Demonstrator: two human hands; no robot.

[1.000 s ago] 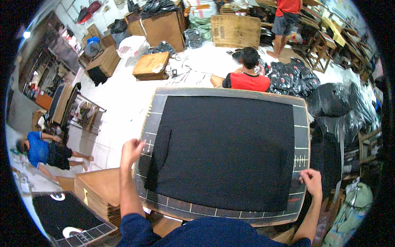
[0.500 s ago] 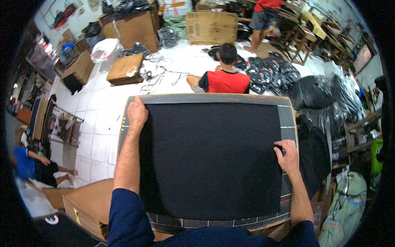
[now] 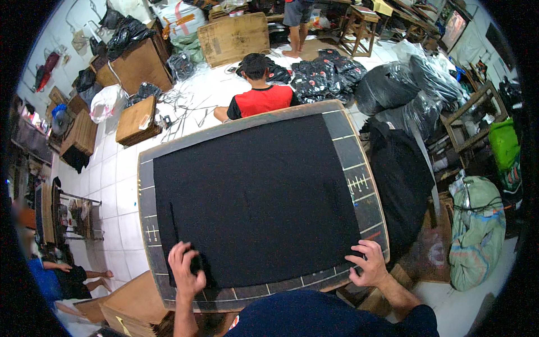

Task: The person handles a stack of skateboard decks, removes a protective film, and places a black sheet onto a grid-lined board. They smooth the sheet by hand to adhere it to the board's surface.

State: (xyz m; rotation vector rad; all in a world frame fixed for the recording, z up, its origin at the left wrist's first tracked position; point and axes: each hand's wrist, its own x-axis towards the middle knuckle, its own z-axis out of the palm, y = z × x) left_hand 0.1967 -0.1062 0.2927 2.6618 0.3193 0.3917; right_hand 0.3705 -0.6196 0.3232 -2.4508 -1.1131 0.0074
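Note:
A black fabric piece [image 3: 252, 196] lies spread flat over a dark board [image 3: 359, 168] ruled with light lines. At the fabric's near left corner, my left hand [image 3: 186, 271] hovers over or rests on the cloth, fingers bent and apart, thumb spread. My right hand [image 3: 370, 264] is by the near right corner, where the cloth meets the bare board margin. Its fingers are curved with a gap to the thumb, and no cloth shows between them. A faint crease runs along the fabric's left side. Whether either hand's fingertips press on the cloth is hard to tell.
A person in a red shirt [image 3: 264, 96] sits just beyond the board's far edge. Black fabric [image 3: 401, 180] hangs at the right, near a pale green sack [image 3: 477, 230]. Cardboard [image 3: 135, 303] stands at lower left. Black plastic packages [image 3: 325, 76] lie on the floor.
My left hand has come from the far left corner down to the near left one. My right hand has moved from the right edge to the near right corner. The view has turned rightward.

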